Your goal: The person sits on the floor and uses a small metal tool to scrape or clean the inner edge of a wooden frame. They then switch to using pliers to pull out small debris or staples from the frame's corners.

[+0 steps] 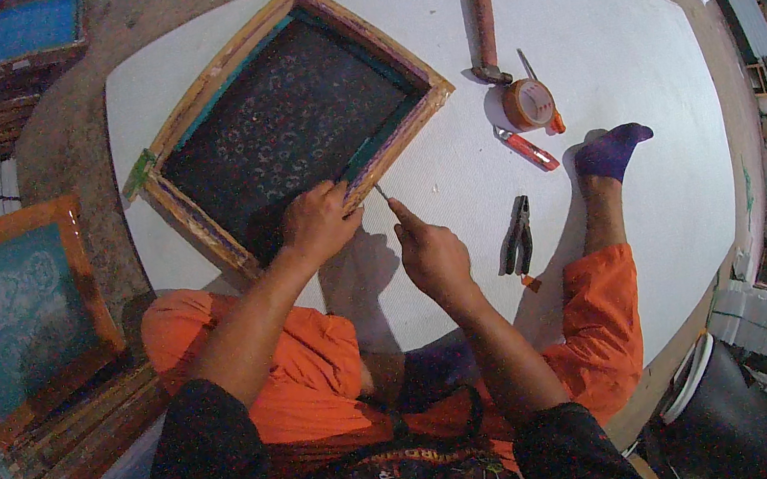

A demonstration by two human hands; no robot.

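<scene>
One wooden screen-printing frame (291,119) with dark patterned mesh lies flat on the white board (633,53); the left hand (319,221) is clamped over its near rail, and the right hand (430,252), just beside that rail, pinches a thin metal tool (380,191) whose tip meets the frame's edge. Counted on the board to the right: one wooden-handled hammer (484,26); one round orange tape roll (530,104); one red utility knife (529,149); one pair of pliers (516,237). Two further framed screens, one teal (12,310) and one blue (21,34), rest at the left.
</scene>
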